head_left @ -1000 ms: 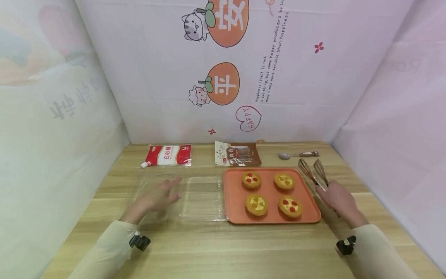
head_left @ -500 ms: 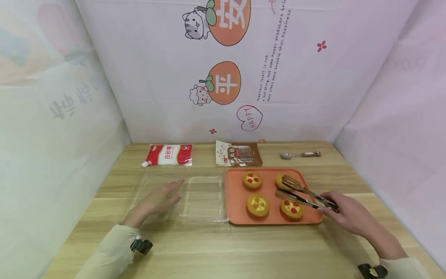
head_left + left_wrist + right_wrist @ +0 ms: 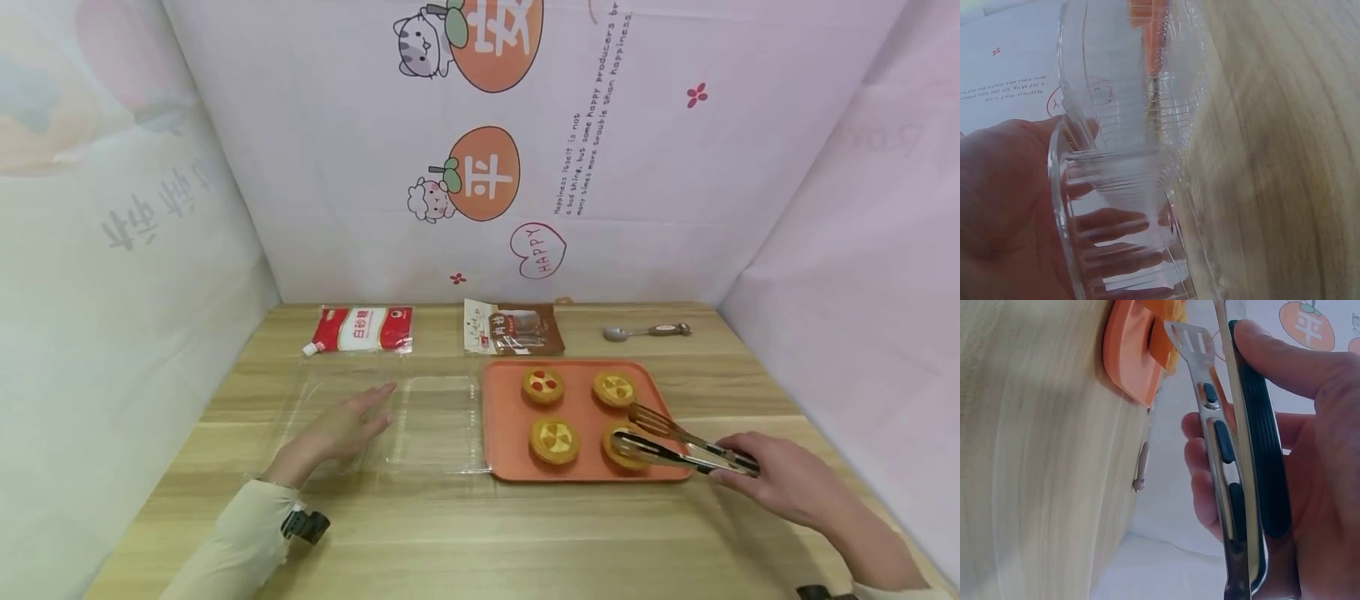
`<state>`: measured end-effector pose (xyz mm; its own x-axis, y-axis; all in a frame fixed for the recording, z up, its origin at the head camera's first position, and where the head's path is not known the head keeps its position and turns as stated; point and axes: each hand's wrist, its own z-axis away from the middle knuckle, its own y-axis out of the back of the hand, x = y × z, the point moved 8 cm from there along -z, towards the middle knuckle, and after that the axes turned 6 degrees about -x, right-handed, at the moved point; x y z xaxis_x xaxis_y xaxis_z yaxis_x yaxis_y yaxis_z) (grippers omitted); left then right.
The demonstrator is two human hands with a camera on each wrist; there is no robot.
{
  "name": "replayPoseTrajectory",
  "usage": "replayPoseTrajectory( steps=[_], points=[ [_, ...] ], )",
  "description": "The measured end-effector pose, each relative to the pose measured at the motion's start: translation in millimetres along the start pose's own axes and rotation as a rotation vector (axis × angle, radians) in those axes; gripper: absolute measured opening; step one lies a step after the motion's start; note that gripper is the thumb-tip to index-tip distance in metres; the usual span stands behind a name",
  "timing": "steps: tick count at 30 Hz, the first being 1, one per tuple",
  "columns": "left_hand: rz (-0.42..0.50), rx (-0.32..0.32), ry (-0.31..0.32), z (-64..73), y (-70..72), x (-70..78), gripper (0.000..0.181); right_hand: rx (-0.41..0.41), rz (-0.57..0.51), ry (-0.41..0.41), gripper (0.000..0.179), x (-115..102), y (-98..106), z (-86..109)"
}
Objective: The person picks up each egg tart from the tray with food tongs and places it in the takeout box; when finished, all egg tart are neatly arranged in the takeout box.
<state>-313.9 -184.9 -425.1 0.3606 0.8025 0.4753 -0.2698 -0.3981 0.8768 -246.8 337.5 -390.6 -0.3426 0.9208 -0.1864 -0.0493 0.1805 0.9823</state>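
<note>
In the head view my right hand (image 3: 787,479) grips a pair of metal tongs (image 3: 682,446). The black-padded handles (image 3: 1263,444) lie between thumb and fingers in the right wrist view, with the arms spread apart. Their heads overlap the front right egg tart (image 3: 617,454) and partly cover it. Several egg tarts, including the front left one (image 3: 554,441), sit on an orange tray (image 3: 517,472). My left hand (image 3: 341,429) lies over the left half of an opened clear plastic container (image 3: 435,417). Its extended fingers (image 3: 1113,219) show through the container's wall in the left wrist view.
A red and white sugar pouch (image 3: 363,329) lies at the back left. Right of it is a brown and white packet (image 3: 517,329). Behind the tray's right side lies a spoon (image 3: 645,332). Printed cloth walls (image 3: 337,167) enclose the wooden table (image 3: 450,542) at the back and sides.
My right hand has lifted the tongs from the tray's right side and swung them over the tarts, then drawn back slightly toward the front right. The left hand stays nearly still.
</note>
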Motion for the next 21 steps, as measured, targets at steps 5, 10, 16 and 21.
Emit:
replayPoseTrajectory(
  steps=[5,10,16,21],
  points=[
    [-0.003,-0.010,0.007,-1.0,1.0,0.0,0.055,0.024,0.037,0.027,0.039,-3.5,-3.1,2.2],
    [-0.008,-0.013,0.011,-1.6,1.3,0.6,0.055,0.060,0.059,0.034,0.039,-7.2,-1.2,3.3],
    [-0.014,-0.014,0.014,-1.8,0.7,1.5,0.055,0.116,0.083,0.020,0.044,-7.2,2.6,10.7],
    [-0.005,-0.017,0.026,-1.9,0.6,1.1,0.055,0.100,0.125,0.018,0.046,-9.9,-2.0,13.5]
  ],
)
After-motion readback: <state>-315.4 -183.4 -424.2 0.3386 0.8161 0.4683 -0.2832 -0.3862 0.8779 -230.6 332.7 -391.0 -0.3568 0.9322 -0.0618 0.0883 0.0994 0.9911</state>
